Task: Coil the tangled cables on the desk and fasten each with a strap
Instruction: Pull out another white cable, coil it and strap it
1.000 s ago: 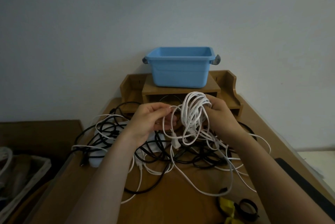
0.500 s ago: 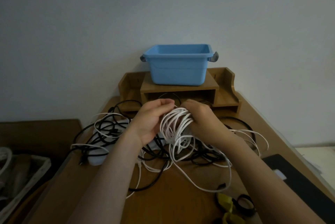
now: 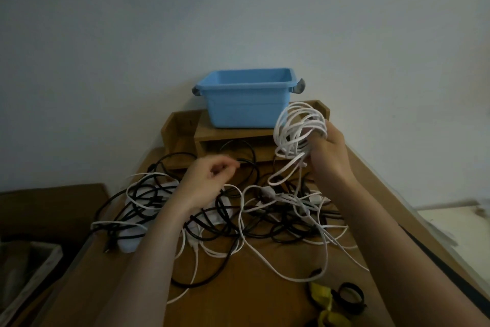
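Observation:
My right hand (image 3: 327, 157) grips a coil of white cable (image 3: 298, 128), raised at the right in front of the wooden organiser. A loose loop of the same white cable hangs from the coil toward the desk. My left hand (image 3: 209, 178) hovers over the tangle with fingers loosely curled and blurred; nothing shows in it. A tangle of black and white cables (image 3: 238, 215) spreads across the wooden desk (image 3: 238, 295). A black strap loop (image 3: 348, 296) and yellow straps (image 3: 322, 300) lie at the desk's near right.
A blue plastic tub (image 3: 246, 104) stands on a wooden desk organiser (image 3: 183, 130) against the wall. A white power strip (image 3: 132, 239) lies under the cables at left. A basket (image 3: 29, 268) sits low at the left, a dark flat object (image 3: 450, 268) along the right edge.
My right hand lifted the white coil up and to the right. My left hand let go of the coil and moved left over the tangle.

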`<action>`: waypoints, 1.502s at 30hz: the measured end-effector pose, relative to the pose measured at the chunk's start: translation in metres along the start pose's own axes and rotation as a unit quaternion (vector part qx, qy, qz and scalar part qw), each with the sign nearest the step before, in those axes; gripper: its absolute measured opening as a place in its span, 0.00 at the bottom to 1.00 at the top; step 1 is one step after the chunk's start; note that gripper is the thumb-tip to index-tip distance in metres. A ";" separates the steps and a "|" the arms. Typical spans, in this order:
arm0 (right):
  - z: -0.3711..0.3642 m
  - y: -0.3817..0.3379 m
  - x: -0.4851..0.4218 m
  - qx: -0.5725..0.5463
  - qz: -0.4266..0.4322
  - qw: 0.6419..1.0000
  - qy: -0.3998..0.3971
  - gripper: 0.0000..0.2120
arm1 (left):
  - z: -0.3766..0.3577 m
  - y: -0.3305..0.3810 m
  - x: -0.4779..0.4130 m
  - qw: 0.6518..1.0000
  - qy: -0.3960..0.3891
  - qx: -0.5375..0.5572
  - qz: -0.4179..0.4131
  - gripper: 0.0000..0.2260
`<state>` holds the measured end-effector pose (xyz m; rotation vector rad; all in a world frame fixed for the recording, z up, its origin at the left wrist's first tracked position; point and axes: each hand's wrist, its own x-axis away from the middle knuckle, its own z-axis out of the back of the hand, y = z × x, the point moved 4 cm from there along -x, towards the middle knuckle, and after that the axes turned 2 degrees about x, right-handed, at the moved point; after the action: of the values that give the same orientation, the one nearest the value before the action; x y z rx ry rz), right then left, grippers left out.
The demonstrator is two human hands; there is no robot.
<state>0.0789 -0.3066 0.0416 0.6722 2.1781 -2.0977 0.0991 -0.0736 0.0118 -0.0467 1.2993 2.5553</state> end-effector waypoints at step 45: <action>-0.034 -0.014 0.016 0.275 0.278 0.906 -0.159 0.04 | -0.022 0.023 0.017 0.919 -0.207 0.334 -0.022 0.25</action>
<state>0.0686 -0.2689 0.0522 0.7856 1.0484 -2.2641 0.0751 -0.1001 0.0142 0.5565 1.8533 1.8085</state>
